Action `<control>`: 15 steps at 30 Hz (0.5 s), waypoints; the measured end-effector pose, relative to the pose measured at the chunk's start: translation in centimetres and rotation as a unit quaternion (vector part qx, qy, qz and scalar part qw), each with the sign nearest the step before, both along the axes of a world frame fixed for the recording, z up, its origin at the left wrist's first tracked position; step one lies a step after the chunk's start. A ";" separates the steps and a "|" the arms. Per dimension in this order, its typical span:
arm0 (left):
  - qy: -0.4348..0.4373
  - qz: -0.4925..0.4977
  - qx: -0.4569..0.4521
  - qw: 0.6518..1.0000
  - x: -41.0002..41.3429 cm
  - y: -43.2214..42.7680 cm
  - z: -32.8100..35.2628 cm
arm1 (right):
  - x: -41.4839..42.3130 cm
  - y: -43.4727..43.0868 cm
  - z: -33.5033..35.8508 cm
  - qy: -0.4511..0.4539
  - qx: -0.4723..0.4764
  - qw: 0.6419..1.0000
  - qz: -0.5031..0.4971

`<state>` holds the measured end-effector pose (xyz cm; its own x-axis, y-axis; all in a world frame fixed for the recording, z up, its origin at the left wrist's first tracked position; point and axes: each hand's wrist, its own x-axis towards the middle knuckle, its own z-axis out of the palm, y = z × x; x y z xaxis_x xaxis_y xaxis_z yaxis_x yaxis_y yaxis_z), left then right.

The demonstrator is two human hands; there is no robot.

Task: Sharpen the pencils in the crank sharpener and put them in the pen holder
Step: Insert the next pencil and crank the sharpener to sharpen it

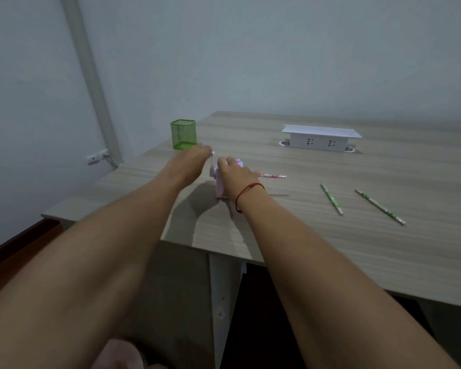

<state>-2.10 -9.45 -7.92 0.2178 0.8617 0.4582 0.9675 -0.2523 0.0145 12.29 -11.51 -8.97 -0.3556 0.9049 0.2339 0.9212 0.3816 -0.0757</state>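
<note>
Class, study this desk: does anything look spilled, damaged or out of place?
Nothing stands out. The green pen holder stands upright, the pink pencil sits in the crank sharpener, and two green pencils lie loose, apart, on the desk.

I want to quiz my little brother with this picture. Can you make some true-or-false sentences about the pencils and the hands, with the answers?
1. A green pencil and a second green pencil lie on the table. True.
2. The pen holder is red. False: the pen holder is green.
3. The right hand holds the pink sharpener. True.
4. The pink pencil stands in the pen holder. False: the pink pencil sticks out of the pink sharpener, towards the right.
5. The left hand lies flat on the table. False: the left hand grips the crank.
</note>
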 end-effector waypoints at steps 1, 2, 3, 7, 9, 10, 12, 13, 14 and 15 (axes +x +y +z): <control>0.006 -0.011 0.011 1.000 -0.3 -0.4 0.3 | -0.4 0.2 0.1 -0.005 0.001 1.000 -0.011; 0.013 -0.019 0.023 0.999 -0.6 -0.8 0.2 | -0.7 0.5 0.2 -0.010 0.001 1.000 -0.020; 0.019 -0.026 0.031 0.999 -0.9 -1.4 -0.1 | -0.9 0.6 0.2 -0.017 -0.002 1.000 -0.026; 0.022 -0.038 0.028 0.999 -0.9 -3.0 -1.0 | -0.9 0.5 -0.3 -0.018 0.014 1.000 -0.018; 0.035 -0.041 0.030 0.998 -0.5 -3.5 -1.0 | -0.7 0.6 -0.4 -0.007 0.011 1.000 -0.017; 0.033 -0.046 0.033 0.998 -0.4 -3.7 -1.2 | -0.8 0.7 -0.3 -0.007 0.003 1.000 -0.019; 0.016 -0.052 0.034 0.998 -0.5 -4.4 -1.8 | -0.9 0.8 -0.2 -0.019 -0.002 1.000 -0.025; 0.008 -0.050 0.036 0.998 -0.6 -4.8 -2.1 | -1.0 0.8 -0.2 -0.027 -0.002 0.999 -0.026; 0.002 -0.047 0.036 0.998 -0.7 -5.0 -2.3 | -1.1 0.9 -0.2 -0.034 0.000 0.999 -0.025; 0.003 -0.046 0.035 0.998 -0.8 -5.2 -2.5 | -1.2 0.9 -0.2 -0.038 0.001 0.999 -0.026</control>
